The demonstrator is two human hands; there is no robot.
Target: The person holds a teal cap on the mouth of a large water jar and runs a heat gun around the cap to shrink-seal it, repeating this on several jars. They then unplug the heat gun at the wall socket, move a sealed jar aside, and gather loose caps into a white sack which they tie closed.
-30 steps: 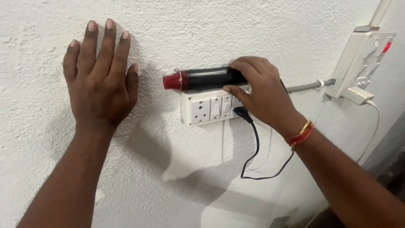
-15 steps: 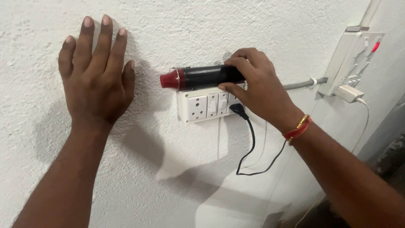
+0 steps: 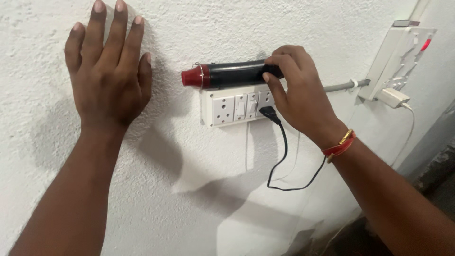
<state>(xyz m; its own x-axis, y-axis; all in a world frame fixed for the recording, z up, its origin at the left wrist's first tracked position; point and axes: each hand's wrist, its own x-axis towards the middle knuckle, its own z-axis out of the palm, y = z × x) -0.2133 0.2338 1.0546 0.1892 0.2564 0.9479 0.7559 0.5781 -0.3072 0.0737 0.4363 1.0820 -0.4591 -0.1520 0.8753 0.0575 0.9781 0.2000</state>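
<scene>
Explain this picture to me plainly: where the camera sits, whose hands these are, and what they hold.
The one picture comes from a camera worn on a person's head, looking along their own two arms at a rough white wall. No machine is involved, only bare hands.

The left hand is pressed flat on the wall, fingers spread, holding nothing.

The right hand, with a red and gold bangle at the wrist, grips the back end of a black tube-shaped tool with a red tip. The tool lies sideways just above a white switch and socket board.

A black plug sits in that board, its black cord looping down. Further right is a second white board with a white charger.
</scene>
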